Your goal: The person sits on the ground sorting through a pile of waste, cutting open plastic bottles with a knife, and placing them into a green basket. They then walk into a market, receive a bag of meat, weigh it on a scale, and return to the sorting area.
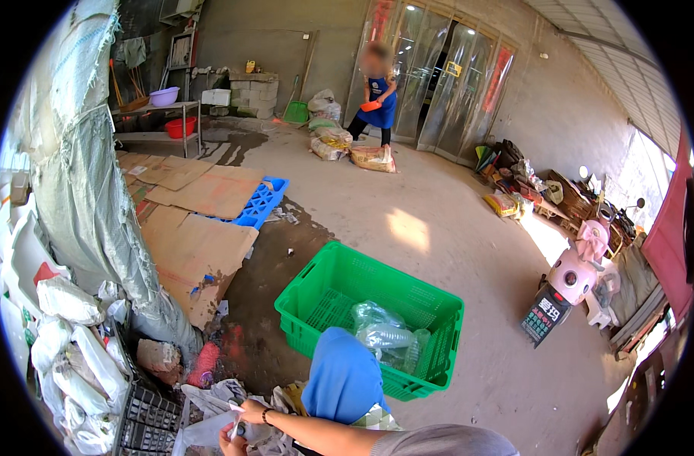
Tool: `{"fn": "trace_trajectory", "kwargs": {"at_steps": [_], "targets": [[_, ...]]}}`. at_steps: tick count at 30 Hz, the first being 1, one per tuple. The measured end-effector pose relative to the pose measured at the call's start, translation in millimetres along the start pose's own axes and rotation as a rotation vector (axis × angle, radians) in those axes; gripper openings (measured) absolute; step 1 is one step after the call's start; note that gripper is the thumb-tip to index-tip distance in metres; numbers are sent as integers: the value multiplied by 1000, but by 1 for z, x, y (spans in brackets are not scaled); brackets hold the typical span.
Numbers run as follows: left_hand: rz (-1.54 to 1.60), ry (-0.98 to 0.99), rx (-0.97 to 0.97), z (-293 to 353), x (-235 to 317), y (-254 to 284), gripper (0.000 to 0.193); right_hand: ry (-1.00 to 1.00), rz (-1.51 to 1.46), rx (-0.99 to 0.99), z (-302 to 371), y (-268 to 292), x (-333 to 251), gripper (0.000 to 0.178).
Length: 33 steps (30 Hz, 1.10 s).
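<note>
At the lower left, my right hand [252, 411], with a dark bead bracelet at the wrist, pinches a small white strip [236, 408]. Just below it, my left hand [231, 441] has its fingers curled against a translucent plastic piece [202, 435]. Its exact kind is hard to make out. Crumpled plastic and a greyish sack [214, 395] lie around both hands. Beyond my blue-covered knee [343, 376] stands a green plastic crate [389, 275]. Several clear plastic bottles [385, 337] lie in its near right part.
White plastic bags [80, 372] and a black crate [150, 414] crowd the left. Cardboard [198, 254] covers a blue pallet [265, 201]. Near the doorway, a person in a blue apron [379, 102] holds an orange basin [371, 106] beside sacks. A pink scooter [573, 273] stands right.
</note>
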State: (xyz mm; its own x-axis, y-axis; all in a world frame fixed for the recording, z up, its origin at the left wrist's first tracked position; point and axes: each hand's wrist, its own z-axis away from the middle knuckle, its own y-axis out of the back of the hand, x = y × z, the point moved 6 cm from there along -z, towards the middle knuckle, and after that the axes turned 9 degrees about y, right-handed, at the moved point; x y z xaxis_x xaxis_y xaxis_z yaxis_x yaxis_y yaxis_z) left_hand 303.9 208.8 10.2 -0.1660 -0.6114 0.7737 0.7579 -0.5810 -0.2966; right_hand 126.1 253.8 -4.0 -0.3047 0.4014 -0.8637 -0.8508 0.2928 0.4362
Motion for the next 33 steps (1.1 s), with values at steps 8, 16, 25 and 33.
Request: {"fn": "trace_trajectory", "kwargs": {"at_steps": [8,16,25,33], "targets": [[580,56,37,-10,-30,9,55,-353,-541,-73,7,-13,40,11],[-11,-13,579,-9,-33,36,25,-102,-202,104,10,-22,33,25],[-632,145,661,-33,-97,53,28,-373,304,115,47,-19,88,34],[-718,113,765,73,-35,-1,47,-726,-815,459,39,-63,151,13]]}}
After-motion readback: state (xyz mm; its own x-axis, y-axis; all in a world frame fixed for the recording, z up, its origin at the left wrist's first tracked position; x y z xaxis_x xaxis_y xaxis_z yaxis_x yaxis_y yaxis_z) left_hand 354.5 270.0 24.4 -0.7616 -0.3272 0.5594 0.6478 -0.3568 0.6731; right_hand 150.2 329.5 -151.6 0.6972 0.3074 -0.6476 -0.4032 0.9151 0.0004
